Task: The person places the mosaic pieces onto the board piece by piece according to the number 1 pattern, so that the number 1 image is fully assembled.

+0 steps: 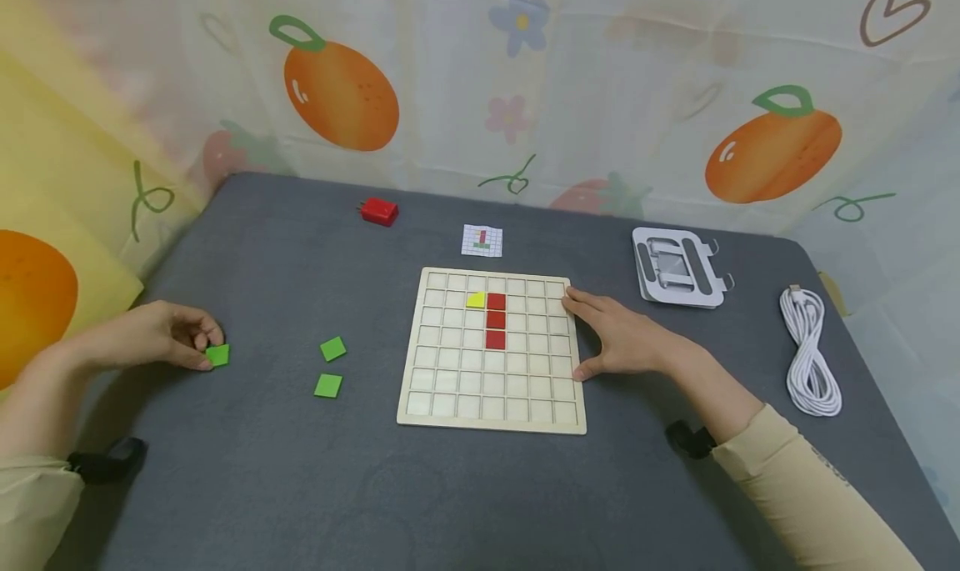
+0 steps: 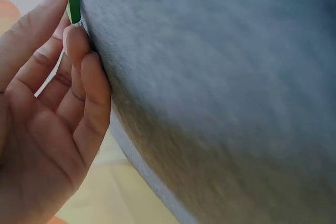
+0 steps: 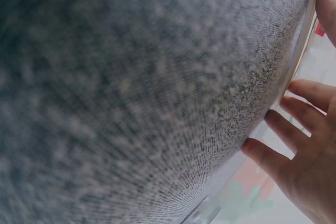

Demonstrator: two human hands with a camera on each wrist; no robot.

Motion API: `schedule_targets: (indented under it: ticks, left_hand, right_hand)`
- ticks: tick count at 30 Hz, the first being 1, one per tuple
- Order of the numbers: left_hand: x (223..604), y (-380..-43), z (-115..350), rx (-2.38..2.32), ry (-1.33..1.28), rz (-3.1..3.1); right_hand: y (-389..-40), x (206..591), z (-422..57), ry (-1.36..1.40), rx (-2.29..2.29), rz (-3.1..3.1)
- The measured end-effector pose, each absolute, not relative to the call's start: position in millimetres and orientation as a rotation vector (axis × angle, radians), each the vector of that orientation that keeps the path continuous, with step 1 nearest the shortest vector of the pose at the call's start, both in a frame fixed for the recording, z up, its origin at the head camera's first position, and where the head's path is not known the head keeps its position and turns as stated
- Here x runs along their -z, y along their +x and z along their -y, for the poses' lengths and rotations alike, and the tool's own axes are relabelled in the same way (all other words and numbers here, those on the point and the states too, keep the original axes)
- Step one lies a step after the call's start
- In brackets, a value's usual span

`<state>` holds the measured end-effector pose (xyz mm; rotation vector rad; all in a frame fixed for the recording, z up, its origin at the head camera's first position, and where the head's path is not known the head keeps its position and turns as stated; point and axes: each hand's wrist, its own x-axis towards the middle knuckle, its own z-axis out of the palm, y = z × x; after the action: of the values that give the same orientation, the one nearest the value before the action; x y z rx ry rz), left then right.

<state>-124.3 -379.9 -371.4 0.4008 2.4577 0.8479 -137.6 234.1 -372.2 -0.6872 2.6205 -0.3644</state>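
Note:
At the left of the table my left hand [image 1: 161, 336] pinches a green square tile [image 1: 217, 355] between thumb and fingers. The left wrist view shows this tile [image 2: 72, 1] edge-on, held at the fingertips close to the tabletop. Two more green tiles, one nearer the back [image 1: 333, 348] and one nearer the front [image 1: 327, 385], lie flat between this hand and the wooden grid board [image 1: 491, 425]. In the board's upper middle are a yellow piece [image 1: 476, 300] and a column of three red tiles [image 1: 496, 320]. My right hand [image 1: 618, 333] rests against the board's right edge, its fingers spread.
Behind the board lies a small printed grid card [image 1: 482, 241]. A red plug adapter [image 1: 378, 212] sits at the back left. To the right are a folded white and grey stand [image 1: 678, 267] and a bundled white cable [image 1: 810, 354]. A patterned curtain [image 1: 450, 79] borders the grey table [image 1: 480, 504].

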Motion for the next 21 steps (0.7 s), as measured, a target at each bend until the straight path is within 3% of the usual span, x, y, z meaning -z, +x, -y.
schedule_targets:
  ticks: [21]
  left_hand:
    - [368,-154,348,-0.862,0.375,-2.47]
  right_hand:
    - [-137,373,-234,-0.683,0.37,-2.631]
